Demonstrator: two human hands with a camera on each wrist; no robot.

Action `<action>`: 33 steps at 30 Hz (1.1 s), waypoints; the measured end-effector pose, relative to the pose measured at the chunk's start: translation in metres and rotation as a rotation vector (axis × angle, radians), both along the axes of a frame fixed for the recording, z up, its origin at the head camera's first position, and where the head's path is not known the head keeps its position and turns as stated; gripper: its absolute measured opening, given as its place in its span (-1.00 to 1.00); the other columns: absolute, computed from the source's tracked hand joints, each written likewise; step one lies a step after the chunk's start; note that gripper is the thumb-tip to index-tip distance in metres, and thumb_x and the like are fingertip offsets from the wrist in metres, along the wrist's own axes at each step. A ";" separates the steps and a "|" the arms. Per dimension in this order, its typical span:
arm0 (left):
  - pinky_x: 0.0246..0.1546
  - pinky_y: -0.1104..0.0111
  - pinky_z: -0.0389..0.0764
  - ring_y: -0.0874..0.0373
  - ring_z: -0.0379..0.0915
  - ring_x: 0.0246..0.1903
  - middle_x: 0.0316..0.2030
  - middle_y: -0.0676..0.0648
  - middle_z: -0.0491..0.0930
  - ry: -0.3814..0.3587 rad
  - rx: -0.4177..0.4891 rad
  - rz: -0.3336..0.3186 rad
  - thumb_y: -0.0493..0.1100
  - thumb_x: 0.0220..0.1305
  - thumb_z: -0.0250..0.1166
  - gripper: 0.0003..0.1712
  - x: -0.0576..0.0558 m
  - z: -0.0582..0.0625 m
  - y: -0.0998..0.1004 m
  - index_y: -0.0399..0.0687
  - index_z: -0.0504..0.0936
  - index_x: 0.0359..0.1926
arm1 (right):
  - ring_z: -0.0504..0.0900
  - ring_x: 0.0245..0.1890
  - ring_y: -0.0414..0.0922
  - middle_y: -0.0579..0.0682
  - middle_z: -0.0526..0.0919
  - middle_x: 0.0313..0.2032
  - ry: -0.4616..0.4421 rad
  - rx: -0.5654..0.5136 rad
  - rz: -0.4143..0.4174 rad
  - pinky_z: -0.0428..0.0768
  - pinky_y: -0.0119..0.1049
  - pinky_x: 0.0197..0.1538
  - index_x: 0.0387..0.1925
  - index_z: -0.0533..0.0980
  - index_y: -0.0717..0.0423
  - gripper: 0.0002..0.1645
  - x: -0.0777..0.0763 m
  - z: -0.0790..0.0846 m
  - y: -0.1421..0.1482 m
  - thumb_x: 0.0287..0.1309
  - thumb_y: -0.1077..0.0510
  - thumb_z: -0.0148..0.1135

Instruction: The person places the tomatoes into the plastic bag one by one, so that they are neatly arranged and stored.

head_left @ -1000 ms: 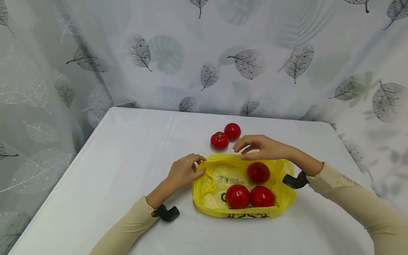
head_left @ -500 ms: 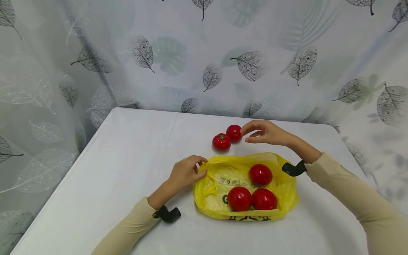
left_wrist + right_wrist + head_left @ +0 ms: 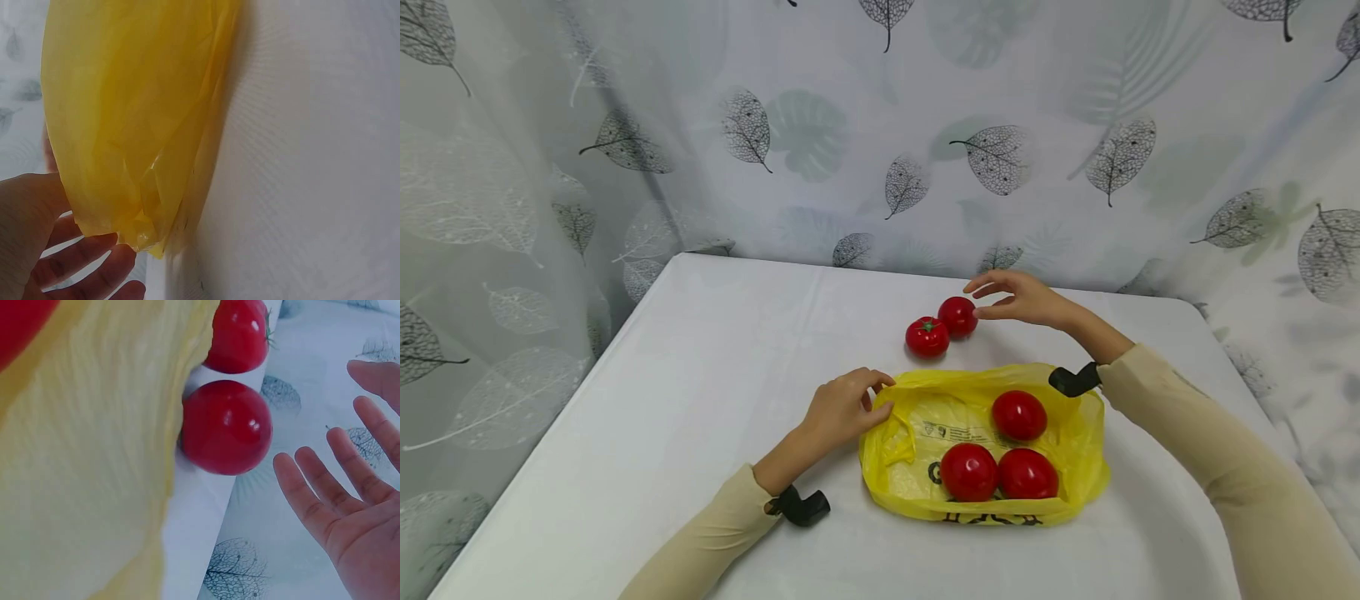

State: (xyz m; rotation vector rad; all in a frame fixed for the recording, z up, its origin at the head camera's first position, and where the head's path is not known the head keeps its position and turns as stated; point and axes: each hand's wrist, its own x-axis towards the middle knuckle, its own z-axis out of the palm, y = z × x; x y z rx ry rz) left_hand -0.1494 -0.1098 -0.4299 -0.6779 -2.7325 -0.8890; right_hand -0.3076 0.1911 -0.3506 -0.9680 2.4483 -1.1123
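A yellow plastic bag (image 3: 951,402) lies on the table with its mouth spread wide. Inside it are three red tomatoes: one (image 3: 1019,415) towards the far right, and two side by side, one (image 3: 967,472) left and one (image 3: 1028,474) right. My left hand (image 3: 841,406) holds the bag's left edge between thumb and fingers. Beyond the bag are two more tomatoes, a near one (image 3: 927,337) with a green stem and a far one (image 3: 958,317). My right hand (image 3: 1021,302) hovers just right of the far tomato, its fingers (image 3: 312,497) spread and holding nothing.
The white table (image 3: 760,333) extends left of the bag and in front of it. A leaf-patterned curtain (image 3: 850,125) hangs behind the table and along both sides. Each wrist wears a black camera mount, such as the right one (image 3: 1073,381).
My right hand has moved from over the bag's far rim out to the far tomato. The left hand has stayed on the bag's edge. The view has shifted slightly.
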 end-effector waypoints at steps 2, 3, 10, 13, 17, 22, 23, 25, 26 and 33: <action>-0.60 0.54 0.40 0.28 0.43 -0.52 -0.38 0.04 0.60 0.006 0.002 -0.002 -0.11 0.16 0.39 -0.71 0.000 0.000 0.000 -0.07 0.68 -0.09 | 0.45 0.21 0.28 0.28 0.49 0.16 -0.030 0.010 -0.002 0.52 0.07 0.12 0.15 0.45 0.30 -0.49 -0.004 -0.001 -0.002 0.18 0.25 0.32; -0.60 0.55 0.40 0.28 0.43 -0.52 -0.38 0.04 0.60 0.007 0.003 -0.003 -0.11 0.16 0.39 -0.71 0.000 -0.001 0.000 -0.07 0.68 -0.09 | 0.44 0.21 0.29 0.28 0.48 0.16 -0.042 0.016 -0.003 0.52 0.08 0.12 0.15 0.45 0.30 -0.49 -0.006 -0.002 -0.003 0.18 0.25 0.33; -0.57 0.54 0.41 0.24 0.46 -0.49 -0.35 0.05 0.61 -0.007 -0.003 -0.006 -0.11 0.17 0.38 -0.70 -0.001 -0.002 -0.001 -0.06 0.67 -0.07 | 0.40 0.26 0.27 0.27 0.43 0.22 -0.137 0.052 -0.020 0.49 0.08 0.16 0.21 0.41 0.26 -0.41 -0.018 -0.009 -0.011 0.16 0.20 0.35; -0.57 0.53 0.41 0.25 0.45 -0.49 -0.34 0.05 0.61 -0.018 -0.003 -0.006 -0.10 0.17 0.38 -0.70 0.000 0.000 0.000 -0.05 0.67 -0.07 | 0.36 0.27 0.26 0.28 0.38 0.25 -0.182 0.082 -0.026 0.45 0.13 0.19 0.24 0.37 0.26 -0.35 -0.022 -0.015 -0.013 0.16 0.15 0.35; -0.56 0.53 0.42 0.27 0.43 -0.50 -0.34 0.04 0.61 -0.028 -0.006 -0.003 -0.10 0.18 0.37 -0.70 0.000 0.001 -0.001 -0.06 0.67 -0.06 | 0.30 0.29 0.28 0.27 0.36 0.26 -0.223 0.111 -0.022 0.37 0.20 0.24 0.26 0.35 0.25 -0.33 -0.025 -0.022 -0.015 0.17 0.12 0.35; -0.56 0.54 0.42 0.28 0.43 -0.50 -0.36 0.04 0.60 -0.025 -0.012 0.004 -0.10 0.18 0.37 -0.71 0.000 0.001 -0.001 -0.06 0.67 -0.07 | 0.33 0.26 0.30 0.26 0.39 0.24 -0.216 0.110 -0.005 0.34 0.21 0.26 0.23 0.38 0.22 -0.38 -0.029 -0.031 -0.017 0.16 0.17 0.35; -0.55 0.54 0.42 0.28 0.43 -0.50 -0.36 0.04 0.60 -0.025 -0.012 0.004 -0.10 0.18 0.38 -0.71 0.000 0.001 -0.001 -0.06 0.67 -0.08 | 0.34 0.25 0.30 0.27 0.39 0.25 -0.213 0.112 -0.004 0.34 0.22 0.25 0.23 0.38 0.22 -0.38 -0.029 -0.032 -0.018 0.16 0.17 0.35; -0.56 0.54 0.42 0.28 0.43 -0.50 -0.36 0.04 0.60 -0.028 -0.010 0.002 -0.10 0.18 0.38 -0.71 0.000 0.001 -0.001 -0.06 0.67 -0.08 | 0.34 0.24 0.30 0.26 0.37 0.25 -0.213 0.116 -0.012 0.35 0.22 0.24 0.23 0.38 0.21 -0.37 -0.030 -0.035 -0.018 0.15 0.17 0.36; -0.56 0.54 0.42 0.28 0.43 -0.50 -0.36 0.04 0.60 -0.032 -0.008 0.000 -0.10 0.18 0.37 -0.71 0.000 0.001 -0.001 -0.07 0.67 -0.07 | 0.35 0.24 0.30 0.26 0.36 0.26 -0.216 0.115 -0.019 0.36 0.22 0.24 0.22 0.37 0.21 -0.37 -0.030 -0.036 -0.019 0.14 0.17 0.37; -0.55 0.54 0.43 0.28 0.42 -0.50 -0.35 0.03 0.60 -0.038 -0.001 -0.005 -0.10 0.18 0.37 -0.70 0.000 0.000 -0.001 -0.07 0.67 -0.06 | 0.34 0.23 0.27 0.29 0.37 0.22 -0.191 0.071 -0.045 0.36 0.18 0.26 0.16 0.36 0.26 -0.41 -0.027 -0.042 -0.021 0.11 0.27 0.37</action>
